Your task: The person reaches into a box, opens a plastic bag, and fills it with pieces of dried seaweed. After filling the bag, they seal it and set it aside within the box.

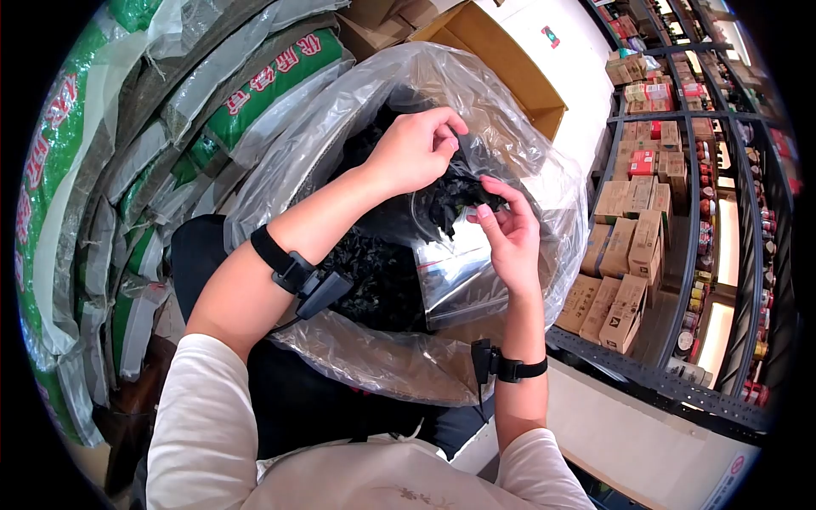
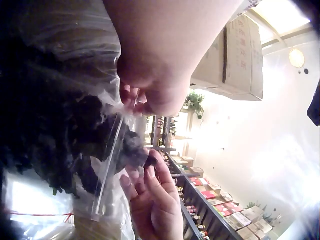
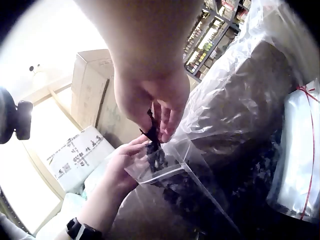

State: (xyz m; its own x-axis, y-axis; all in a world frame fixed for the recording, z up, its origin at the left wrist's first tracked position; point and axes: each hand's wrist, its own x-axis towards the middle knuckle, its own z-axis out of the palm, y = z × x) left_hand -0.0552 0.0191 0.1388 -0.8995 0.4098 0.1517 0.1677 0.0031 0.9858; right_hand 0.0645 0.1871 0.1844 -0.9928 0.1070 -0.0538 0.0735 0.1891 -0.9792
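Note:
My left hand (image 1: 415, 155) pinches the rim of a small clear plastic bag (image 3: 145, 173) over a large sack. Dark, crinkled dried pieces (image 3: 159, 159) show inside that bag. At its mouth, my right hand (image 1: 512, 242) pinches a shrivelled black piece (image 3: 151, 131) between thumb and fingers. Both hands are close together in the right wrist view, the left hand (image 3: 122, 162) just behind the bag. Below them, more black dried pieces (image 1: 365, 285) fill the sack, which has a clear plastic liner (image 1: 374, 361).
A stack of flat clear bags (image 1: 459, 276) tied with red string lies on the black pieces. Green and white sacks (image 1: 263, 89) are piled at left. An open cardboard box (image 1: 501, 72) stands behind. Shelves with cartons (image 1: 629, 242) and jars line the right.

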